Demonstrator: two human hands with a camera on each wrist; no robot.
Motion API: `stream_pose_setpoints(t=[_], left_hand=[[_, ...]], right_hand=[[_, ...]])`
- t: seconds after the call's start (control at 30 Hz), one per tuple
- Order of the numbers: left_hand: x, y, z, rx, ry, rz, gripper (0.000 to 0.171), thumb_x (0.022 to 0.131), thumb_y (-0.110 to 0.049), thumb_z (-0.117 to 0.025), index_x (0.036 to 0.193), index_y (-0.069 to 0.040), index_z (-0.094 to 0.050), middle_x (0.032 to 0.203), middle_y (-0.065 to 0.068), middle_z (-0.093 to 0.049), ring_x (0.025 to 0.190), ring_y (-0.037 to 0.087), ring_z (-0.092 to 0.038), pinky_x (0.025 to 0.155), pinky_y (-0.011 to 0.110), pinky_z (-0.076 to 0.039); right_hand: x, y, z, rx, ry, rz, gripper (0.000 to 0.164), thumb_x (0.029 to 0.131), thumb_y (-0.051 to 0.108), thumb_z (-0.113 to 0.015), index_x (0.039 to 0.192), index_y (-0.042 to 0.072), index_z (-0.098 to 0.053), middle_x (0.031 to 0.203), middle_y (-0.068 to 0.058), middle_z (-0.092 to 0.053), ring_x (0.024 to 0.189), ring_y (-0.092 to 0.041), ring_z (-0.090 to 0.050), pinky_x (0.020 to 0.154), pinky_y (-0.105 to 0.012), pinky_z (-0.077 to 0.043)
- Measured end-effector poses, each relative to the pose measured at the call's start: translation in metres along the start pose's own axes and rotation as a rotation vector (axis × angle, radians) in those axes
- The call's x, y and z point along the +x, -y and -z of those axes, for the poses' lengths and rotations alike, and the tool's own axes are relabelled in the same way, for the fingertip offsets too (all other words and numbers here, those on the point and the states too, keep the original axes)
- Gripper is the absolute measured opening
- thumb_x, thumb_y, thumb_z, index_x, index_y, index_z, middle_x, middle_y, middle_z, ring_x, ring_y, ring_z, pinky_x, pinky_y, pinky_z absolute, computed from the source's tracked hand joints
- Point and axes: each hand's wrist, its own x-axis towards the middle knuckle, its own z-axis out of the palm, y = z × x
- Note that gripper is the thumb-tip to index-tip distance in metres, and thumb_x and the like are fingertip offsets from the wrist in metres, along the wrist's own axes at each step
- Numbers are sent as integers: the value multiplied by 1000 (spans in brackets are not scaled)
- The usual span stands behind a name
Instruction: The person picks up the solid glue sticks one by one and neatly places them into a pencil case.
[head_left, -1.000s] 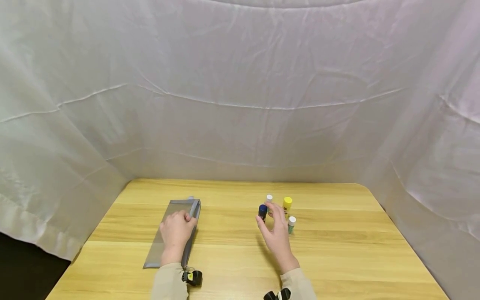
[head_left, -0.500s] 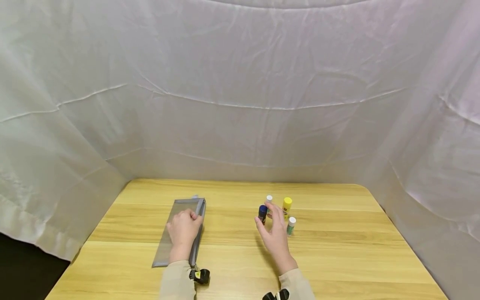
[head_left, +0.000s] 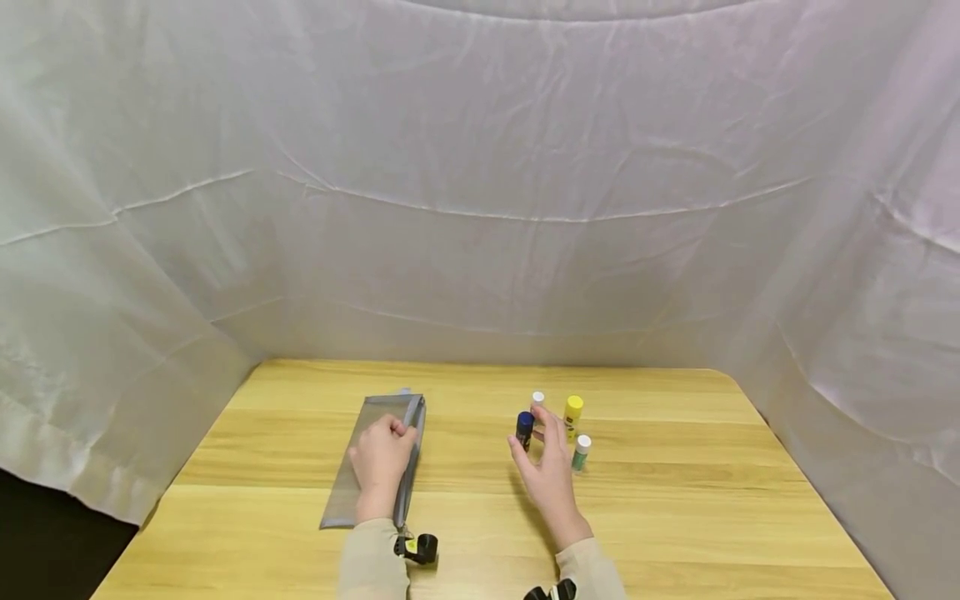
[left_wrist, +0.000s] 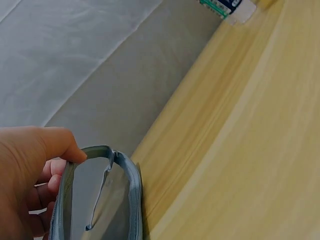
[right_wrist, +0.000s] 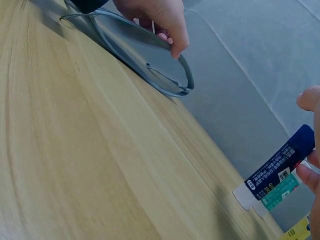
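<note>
My left hand (head_left: 382,462) pinches the zipped rim of a grey mesh pouch (head_left: 347,493) between thumb and fingers. The pouch's mouth gapes open in the left wrist view, where its grey rim (left_wrist: 135,195) forms a loop. Around a dark blue glue stick (head_left: 524,429), standing upright, my right hand (head_left: 553,479) is spread with thumb and fingers apart. In the right wrist view the thumb (right_wrist: 308,98) is clear of the blue stick, and fingertips show just behind it. A yellow glue stick (head_left: 573,414) and a green one with a white cap (head_left: 581,454) stand beside that hand.
Another white-capped stick (head_left: 537,398) stands behind the blue one, partly hidden. The wooden table (head_left: 697,492) ends at a pale curtain (head_left: 480,275) that hangs behind it and at both sides. Each wrist wears a small black camera (head_left: 426,548).
My left hand has drawn the pouch to the right across the table, towards the glue sticks. The right hand has barely shifted, and the sticks remain standing.
</note>
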Motion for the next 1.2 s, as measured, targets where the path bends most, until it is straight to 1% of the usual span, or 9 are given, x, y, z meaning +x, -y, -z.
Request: stream_pose_setpoints(t=[0.2,0.37,0.5,0.63,0.77,0.9,1.1,1.2], left_hand=[[-1,-3,-3,-27,-5,-3,15,82,-27,-67,74,-17,-61,66,-1,-63,68,20,-57,73,43,-33],[-1,-2,-3,-32,-22,-16,14,82,-26,-66,73,-17,-60,65,-2,-62,67,19,-56,72,42,-33],[0,-1,-4,-42,-38,-28,14,80,-26,-66,72,-17,-60,65,-2,-61,68,19,-55,72,41,-33],[0,-1,-3,-39,-55,-28,15,79,-26,-67,70,-17,-59,67,-1,-59,73,23,-56,73,42,-34],[0,0,-3,-37,-66,-19,14,78,-25,-67,70,-17,-59,70,0,-59,80,26,-57,76,44,-34],[1,1,-3,-48,-73,-20,12,78,-24,-66,71,-17,-60,71,1,-60,84,28,-57,79,46,-34],[1,3,-4,-49,-85,-50,14,78,-26,-68,70,-18,-60,71,0,-59,84,28,-56,81,45,-34],[0,0,-5,-53,-96,-66,15,77,-27,-69,70,-19,-59,70,0,-58,82,27,-54,80,44,-34]], right_hand=[[-1,1,-1,4,1,-42,60,85,10,-72,138,0,-45,126,-17,-53,115,-27,-56,89,-47,-52],[-1,1,-2,55,15,-115,62,85,9,-72,139,2,-43,123,-16,-53,113,-30,-56,92,-48,-51],[0,1,-2,77,19,-164,64,84,8,-72,141,5,-42,122,-16,-54,113,-31,-57,93,-49,-51],[-1,-1,-2,85,32,-200,65,85,9,-72,142,7,-40,123,-15,-55,113,-31,-57,94,-50,-50],[-4,-2,-4,82,51,-232,66,86,10,-71,143,5,-38,124,-17,-55,114,-32,-57,94,-50,-50],[-4,-4,-5,88,66,-271,65,88,11,-70,142,1,-36,126,-20,-54,117,-35,-56,97,-50,-48],[-5,-10,-7,133,84,-362,60,90,14,-69,139,0,-37,126,-19,-54,118,-34,-55,98,-48,-48],[-4,-11,-7,148,90,-388,57,90,13,-68,137,0,-39,124,-19,-56,116,-34,-56,97,-47,-49]])
